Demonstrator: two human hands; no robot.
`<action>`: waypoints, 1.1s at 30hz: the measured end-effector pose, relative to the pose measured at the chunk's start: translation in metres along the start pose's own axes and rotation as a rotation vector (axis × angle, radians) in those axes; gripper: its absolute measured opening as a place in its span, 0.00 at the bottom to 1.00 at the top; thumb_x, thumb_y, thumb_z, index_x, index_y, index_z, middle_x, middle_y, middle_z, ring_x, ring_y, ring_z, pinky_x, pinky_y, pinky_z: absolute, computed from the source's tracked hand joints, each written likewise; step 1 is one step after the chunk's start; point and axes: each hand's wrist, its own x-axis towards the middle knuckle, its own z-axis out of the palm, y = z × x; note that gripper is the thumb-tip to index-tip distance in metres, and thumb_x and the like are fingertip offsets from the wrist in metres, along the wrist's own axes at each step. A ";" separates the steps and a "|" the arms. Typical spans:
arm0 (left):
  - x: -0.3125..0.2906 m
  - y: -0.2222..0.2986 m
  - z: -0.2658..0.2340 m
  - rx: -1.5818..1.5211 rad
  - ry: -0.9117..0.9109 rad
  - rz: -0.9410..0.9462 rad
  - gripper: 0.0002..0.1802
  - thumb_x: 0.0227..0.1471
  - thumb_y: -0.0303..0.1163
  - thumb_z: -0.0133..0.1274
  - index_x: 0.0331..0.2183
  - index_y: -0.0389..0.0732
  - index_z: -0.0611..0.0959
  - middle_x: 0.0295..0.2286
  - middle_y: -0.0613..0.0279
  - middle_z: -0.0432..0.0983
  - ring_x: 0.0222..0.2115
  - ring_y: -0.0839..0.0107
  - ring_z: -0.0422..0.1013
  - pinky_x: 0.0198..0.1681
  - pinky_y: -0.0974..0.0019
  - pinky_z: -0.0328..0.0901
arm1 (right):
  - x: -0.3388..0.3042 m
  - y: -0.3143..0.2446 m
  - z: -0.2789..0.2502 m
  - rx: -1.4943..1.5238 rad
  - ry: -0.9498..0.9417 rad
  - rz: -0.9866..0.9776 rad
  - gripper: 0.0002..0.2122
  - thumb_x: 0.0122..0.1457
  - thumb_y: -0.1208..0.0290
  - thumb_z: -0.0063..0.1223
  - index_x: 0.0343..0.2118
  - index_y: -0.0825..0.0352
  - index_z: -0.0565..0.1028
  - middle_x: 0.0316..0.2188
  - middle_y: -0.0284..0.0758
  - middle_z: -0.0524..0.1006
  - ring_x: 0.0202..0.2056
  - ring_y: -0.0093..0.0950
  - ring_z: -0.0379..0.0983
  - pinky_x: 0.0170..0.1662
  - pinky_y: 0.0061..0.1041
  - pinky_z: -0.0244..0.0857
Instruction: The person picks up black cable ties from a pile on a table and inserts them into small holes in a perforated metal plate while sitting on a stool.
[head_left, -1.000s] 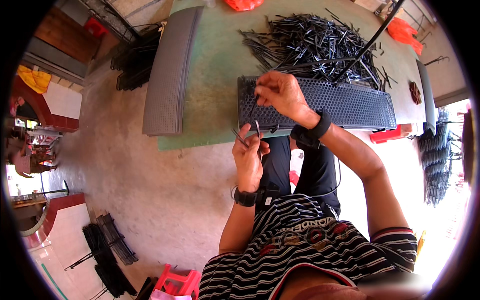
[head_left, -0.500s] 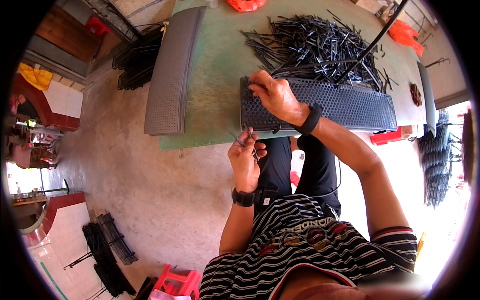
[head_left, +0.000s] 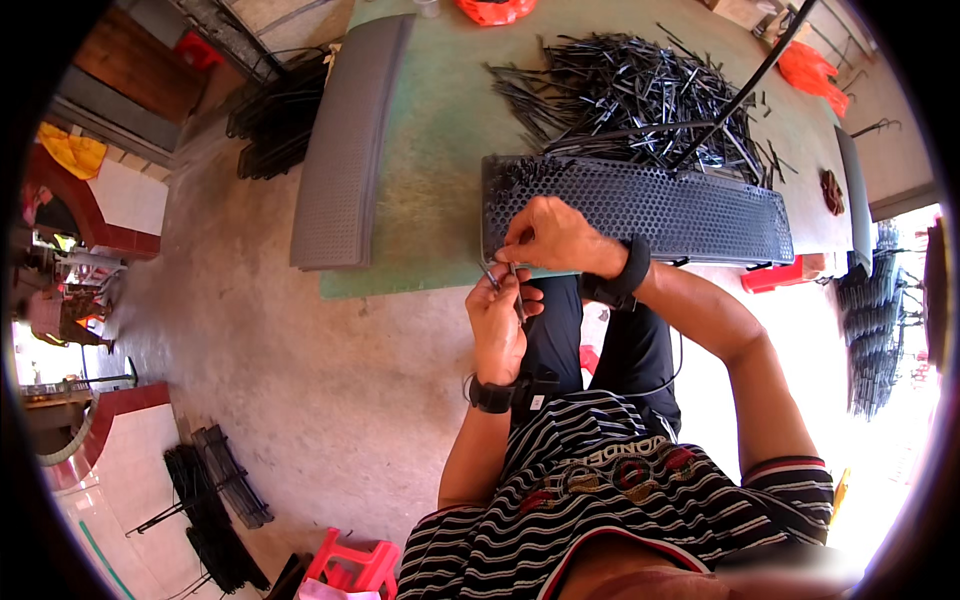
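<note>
My left hand (head_left: 497, 325) is closed around several thin dark strips (head_left: 519, 306), just off the table's near edge. Right above it, my right hand (head_left: 560, 238) is pinched, its fingertips at the upper ends of those strips; whether it grips one is hidden. Under my right hand lies a black panel (head_left: 660, 205) full of round holes, along the front of the green table (head_left: 440, 130). Dark strip ends bunch at the panel's far left corner. Behind the panel is a heap of loose black strips (head_left: 640, 95).
A stack of grey perforated sheets (head_left: 345, 150) lies along the table's left side. A black rod (head_left: 745, 95) slants up over the heap. Red plastic bags (head_left: 810, 72) rest at the back. A pink stool (head_left: 350, 562) stands on the floor at lower left.
My right hand has come from the panel's far left corner down to the strips in my left hand. My left hand has shifted slightly right.
</note>
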 end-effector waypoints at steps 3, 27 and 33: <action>-0.001 -0.002 0.004 0.026 -0.025 0.002 0.16 0.53 0.24 0.44 0.46 0.36 0.69 0.31 0.55 0.73 0.22 0.69 0.72 0.22 0.68 0.67 | 0.000 -0.007 -0.006 0.266 0.123 0.101 0.09 0.48 0.70 0.53 0.24 0.72 0.75 0.19 0.43 0.76 0.21 0.32 0.75 0.26 0.25 0.67; -0.003 0.002 -0.007 0.092 -0.084 -0.056 0.15 0.54 0.25 0.43 0.44 0.34 0.72 0.28 0.58 0.73 0.20 0.73 0.70 0.20 0.71 0.65 | 0.013 -0.003 0.002 -0.346 0.396 -0.230 0.03 0.49 0.74 0.52 0.26 0.68 0.74 0.23 0.39 0.73 0.22 0.40 0.70 0.25 0.34 0.64; 0.000 -0.006 -0.002 0.115 -0.119 -0.099 0.15 0.54 0.26 0.43 0.44 0.34 0.72 0.27 0.59 0.74 0.19 0.74 0.70 0.19 0.73 0.65 | 0.005 0.004 -0.001 -0.135 0.583 -0.126 0.09 0.50 0.70 0.53 0.32 0.67 0.75 0.25 0.40 0.74 0.23 0.39 0.71 0.25 0.32 0.64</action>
